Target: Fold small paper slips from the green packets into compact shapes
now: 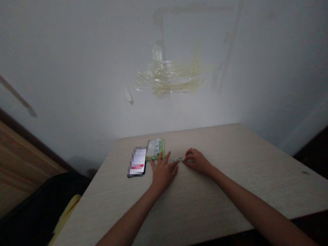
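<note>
My left hand (162, 171) lies flat on the pale wooden table (230, 171), fingers spread, its fingertips touching the near edge of a green and white packet (155, 148). My right hand (196, 160) is beside it, fingers pinched on a small green and white piece (178, 160) that rests on the table between both hands. A phone (137, 162) with a lit screen lies just left of the packet.
The table stands against a white wall with old yellowed tape marks (169, 77). A dark seat with a yellow patch (61, 212) is at the lower left. A wooden panel (23, 160) runs along the left side.
</note>
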The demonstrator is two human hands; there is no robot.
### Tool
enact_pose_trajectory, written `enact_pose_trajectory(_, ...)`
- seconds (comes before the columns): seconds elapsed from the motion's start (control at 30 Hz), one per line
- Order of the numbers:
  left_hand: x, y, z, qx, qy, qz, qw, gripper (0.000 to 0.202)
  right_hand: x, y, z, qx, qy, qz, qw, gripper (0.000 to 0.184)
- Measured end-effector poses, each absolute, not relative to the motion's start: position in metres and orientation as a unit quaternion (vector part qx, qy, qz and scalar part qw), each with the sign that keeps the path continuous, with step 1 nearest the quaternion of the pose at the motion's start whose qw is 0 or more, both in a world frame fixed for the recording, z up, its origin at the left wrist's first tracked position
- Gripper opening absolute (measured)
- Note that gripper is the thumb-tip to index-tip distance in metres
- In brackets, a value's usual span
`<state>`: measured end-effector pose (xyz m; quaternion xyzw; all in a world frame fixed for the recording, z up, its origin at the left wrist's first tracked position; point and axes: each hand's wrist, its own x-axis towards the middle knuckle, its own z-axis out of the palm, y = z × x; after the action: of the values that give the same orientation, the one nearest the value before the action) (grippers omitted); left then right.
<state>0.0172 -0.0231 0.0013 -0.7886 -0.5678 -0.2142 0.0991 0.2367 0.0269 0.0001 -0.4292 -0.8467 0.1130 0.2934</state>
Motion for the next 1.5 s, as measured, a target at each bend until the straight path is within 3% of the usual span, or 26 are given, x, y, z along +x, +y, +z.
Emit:
enact_pose_trajectory(0.6, 0.022, -0.029, 0.012, -0.781, -0.576, -0.2, 0.137, 0.03, 0.236, 0.027, 0.0, -0.434, -0.843, 0.126, 0.291, 0.009)
enact_pose_trajectory(1.5, 0.013, -0.02, 0.005, -0.786, -0.554, -0.257, 0.102, 0.02, 0.236, 0.028, -0.006, -0.433, -0.836, 0.129, 0.313, 0.012)
